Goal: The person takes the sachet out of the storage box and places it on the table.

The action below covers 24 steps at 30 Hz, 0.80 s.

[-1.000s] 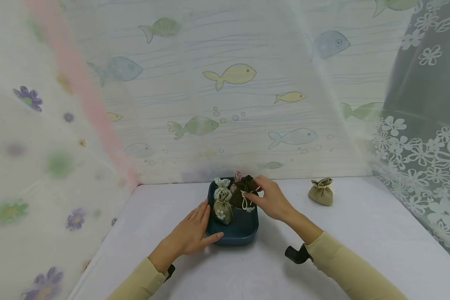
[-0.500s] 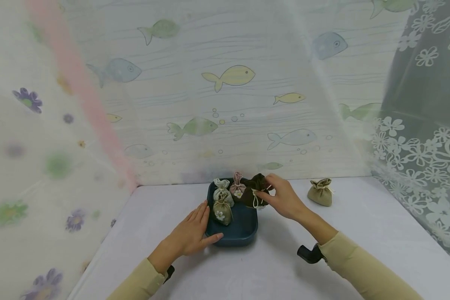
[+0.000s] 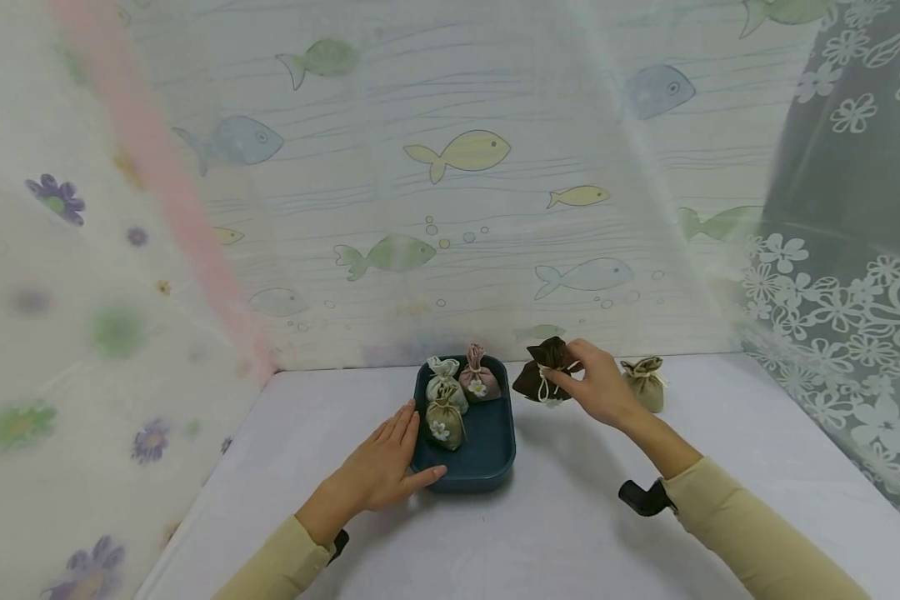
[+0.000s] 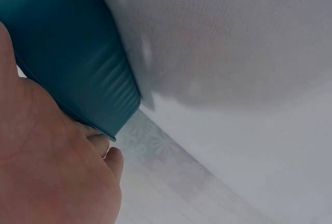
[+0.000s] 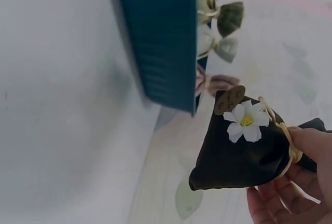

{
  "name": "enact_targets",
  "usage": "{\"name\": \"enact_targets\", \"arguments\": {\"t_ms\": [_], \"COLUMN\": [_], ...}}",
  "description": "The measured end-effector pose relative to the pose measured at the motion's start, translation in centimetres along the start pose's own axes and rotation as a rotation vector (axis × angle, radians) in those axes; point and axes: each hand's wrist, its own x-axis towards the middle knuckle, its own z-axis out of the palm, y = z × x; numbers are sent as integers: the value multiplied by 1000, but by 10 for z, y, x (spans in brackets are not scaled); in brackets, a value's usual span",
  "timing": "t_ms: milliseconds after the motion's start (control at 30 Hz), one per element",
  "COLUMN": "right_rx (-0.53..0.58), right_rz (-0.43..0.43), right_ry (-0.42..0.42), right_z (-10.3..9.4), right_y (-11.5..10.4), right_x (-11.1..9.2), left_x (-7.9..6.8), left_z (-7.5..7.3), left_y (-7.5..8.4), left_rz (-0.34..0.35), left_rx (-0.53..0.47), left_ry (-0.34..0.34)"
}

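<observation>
My right hand point(image 3: 598, 382) pinches a dark brown drawstring pouch point(image 3: 546, 373) at its tied neck, just right of the blue basin point(image 3: 495, 479). In the right wrist view that pouch point(image 5: 241, 151) shows a white flower and a small brown tag. My left hand point(image 3: 382, 462) rests against the basin's left side, fingers straight and thumb at the front rim. Inside the basin sit a white pouch point(image 3: 442, 385), a pink pouch point(image 3: 478, 382) with a flower, and an olive pouch point(image 3: 445, 425) with a flower. The left wrist view has the basin's ribbed outer wall point(image 4: 78, 53) beside the palm.
Behind my right hand, another olive pouch point(image 3: 648, 387) stands on the white tabletop point(image 3: 555, 550), partly hidden. A fish-patterned curtain point(image 3: 450, 208) hangs along the table's back edge. Flowered sheets point(image 3: 90, 333) hang at both sides.
My right hand has lifted the dark brown pouch from the basin and carried it right, past the rim. The pink pouch is now uncovered. My left hand has stayed put.
</observation>
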Motion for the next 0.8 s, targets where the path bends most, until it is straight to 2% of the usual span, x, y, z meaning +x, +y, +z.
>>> {"name": "enact_targets", "arguments": {"t_ms": [167,300,500,800], "right_rx": [-5,-16,-27,-42], "right_rz": [47,76,111,181], "right_ry": [3,13,19,20], "right_z": [-4,-6,-8,-4], "right_y": [15,24,37,56], "right_x": [0,-1,0,-1], "left_x": [1,-1,-1,0], "left_z": [3,-4,-5,-4], "left_y": [-1,3,3,2], "left_rz": [-13,-14,-7,-4], "left_rx": [15,2,8,-6], "left_ry": [-10,-26,-18,-17]}}
